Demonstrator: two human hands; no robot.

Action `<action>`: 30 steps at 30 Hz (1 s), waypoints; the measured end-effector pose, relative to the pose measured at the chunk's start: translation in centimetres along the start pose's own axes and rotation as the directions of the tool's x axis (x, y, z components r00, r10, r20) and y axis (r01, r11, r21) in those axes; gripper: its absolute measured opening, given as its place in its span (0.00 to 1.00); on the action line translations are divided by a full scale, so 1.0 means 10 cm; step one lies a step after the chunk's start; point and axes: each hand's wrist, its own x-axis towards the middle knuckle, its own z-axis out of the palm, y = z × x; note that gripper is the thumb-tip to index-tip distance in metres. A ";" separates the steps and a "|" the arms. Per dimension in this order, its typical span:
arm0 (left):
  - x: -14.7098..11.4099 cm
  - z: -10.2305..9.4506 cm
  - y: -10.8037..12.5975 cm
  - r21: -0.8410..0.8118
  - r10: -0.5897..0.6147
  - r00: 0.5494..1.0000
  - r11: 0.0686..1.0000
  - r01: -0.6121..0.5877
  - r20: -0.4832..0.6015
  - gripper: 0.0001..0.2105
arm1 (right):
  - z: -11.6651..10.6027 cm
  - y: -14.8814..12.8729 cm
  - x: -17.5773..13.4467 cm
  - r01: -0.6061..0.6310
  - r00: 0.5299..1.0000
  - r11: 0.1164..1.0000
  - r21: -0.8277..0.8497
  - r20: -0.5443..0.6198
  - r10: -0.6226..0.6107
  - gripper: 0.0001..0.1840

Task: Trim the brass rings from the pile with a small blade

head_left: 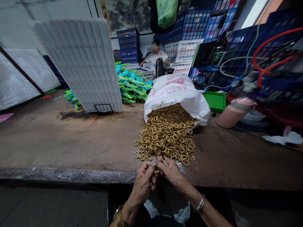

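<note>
My left hand (144, 176) is closed around a brass-coloured ring (156, 169) at the table's front edge. My right hand (171, 172) meets it there, pinching a small knife-like tool (164, 160) with a dark end and a pale flat part; its exact kind is unclear. Right fingertips are against the ring or close beside it. Just beyond both hands lies a heap of similar rings (165, 135), spilling out of the open mouth of a white woven sack (174, 91) with red print. Another ring seems tucked in the left fingers, mostly hidden.
A white ribbed panel (82, 63) stands upright on the brown table (71, 145) at left, green and turquoise plastic pieces (133, 83) behind it. A pink bottle (234, 112) and green tray (215, 101) are at right. A person (155, 60) sits farther back among stacked crates (129, 45).
</note>
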 end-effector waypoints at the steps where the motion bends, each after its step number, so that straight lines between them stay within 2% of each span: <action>1: 0.00 0.00 0.00 0.010 -0.013 1.000 1.000 0.013 -0.004 0.17 | -0.01 0.00 0.00 0.020 1.000 0.999 -0.034 -0.001 -0.020 0.13; 6: 0.00 -0.02 -0.02 0.094 -0.060 0.998 0.994 0.058 0.019 0.17 | -0.02 -0.06 -0.01 0.077 0.997 0.980 -0.184 0.002 -0.078 0.12; 9: -0.01 -0.03 0.00 0.071 -0.053 0.997 0.996 0.049 0.050 0.16 | -0.01 -0.09 -0.03 0.093 0.995 0.965 -0.243 -0.004 -0.097 0.11; 13: -0.02 -0.03 0.01 0.022 -0.035 0.997 0.999 0.033 0.072 0.15 | -0.01 -0.09 -0.04 0.107 0.994 0.969 -0.223 0.002 -0.109 0.12; 18: -0.03 -0.02 -0.03 0.050 -0.001 0.999 0.999 -0.001 0.039 0.15 | -0.01 -0.07 -0.04 0.055 0.998 0.992 -0.117 0.019 -0.053 0.12; 21: -0.03 -0.03 -0.04 0.058 0.009 0.999 0.998 -0.012 0.051 0.14 | -0.04 -0.02 -0.03 0.098 0.995 0.975 -0.200 -0.009 -0.102 0.13; 24: -0.03 -0.03 -0.02 0.067 0.014 0.999 0.998 -0.017 0.046 0.15 | -0.08 0.04 -0.04 0.177 0.981 0.898 -0.403 -0.006 -0.196 0.12; 27: -0.02 -0.04 -0.01 0.097 0.028 0.999 0.995 -0.032 0.043 0.16 | -0.11 0.08 -0.09 0.238 0.969 0.778 -0.582 0.087 -0.231 0.07; 30: 0.00 -0.04 -0.02 0.101 0.044 0.999 0.994 -0.047 0.030 0.17 | -0.11 0.07 -0.14 0.268 0.963 0.668 -0.694 0.166 -0.213 0.14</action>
